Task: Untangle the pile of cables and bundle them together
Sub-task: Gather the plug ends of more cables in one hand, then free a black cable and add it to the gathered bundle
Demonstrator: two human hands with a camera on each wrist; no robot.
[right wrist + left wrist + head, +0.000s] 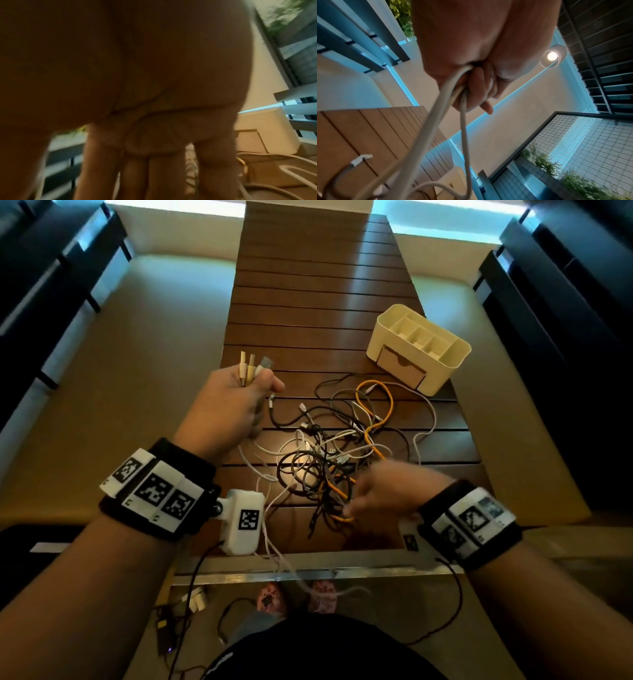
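A slatted wooden table (308,302) fills the view. At nine o'clock, the left hand (226,405) fists collected cable ends (251,366), keeping them sorted. Centre, the cable pile (342,446) stays tangled. At four o'clock, the blurred right hand (394,491) reaches in; its grip is unclear.

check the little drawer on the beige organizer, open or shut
Shut: the drawer front sits flush with the organizer wall, nothing pulled out.

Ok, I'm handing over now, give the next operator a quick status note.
Left hand: grips several white cables, plug ends sticking up above the fist.
Right hand: down in the tangled pile at its near edge; blurred, so its grip can't be read.
Organizer box: sits beyond the pile on the table.
Done: a few cables gathered.
Left: the black, orange and other white cables, then bundling.
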